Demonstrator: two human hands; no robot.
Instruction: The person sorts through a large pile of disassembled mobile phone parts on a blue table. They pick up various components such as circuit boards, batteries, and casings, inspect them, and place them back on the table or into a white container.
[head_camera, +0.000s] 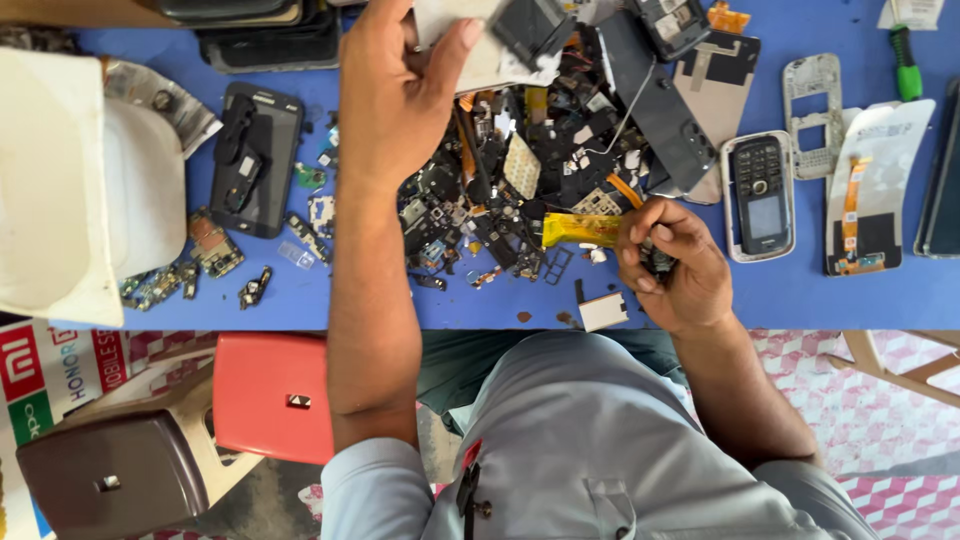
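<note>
Pinching a small dark part between thumb and curled fingers, the right hand sits low and right of centre in the frame, its grip closed on the piece; most of that part is hidden inside the fingers, so its kind cannot be made out. Just left of it lies a yellow flex strip, and below it a small white block near the worktop's front edge.

Up at the top centre, the left hand grips a pale flat panel with a dark piece on it, thumb pressed across its face; the panel's upper part is cut off by the frame edge.

Between the two hands spreads a heap of broken phone parts, black frames, small boards and orange ribbons, too tangled to tell apart. To the right on the blue worktop lies a grey keypad phone, beside it an empty keypad frame and a white screen panel with an orange ribbon. A green-handled screwdriver shows at the upper right, partly cut off. At the left lie a black phone back and a white box, cropped by the edge. Below the worktop stand a red stool and a brown stool.
</note>
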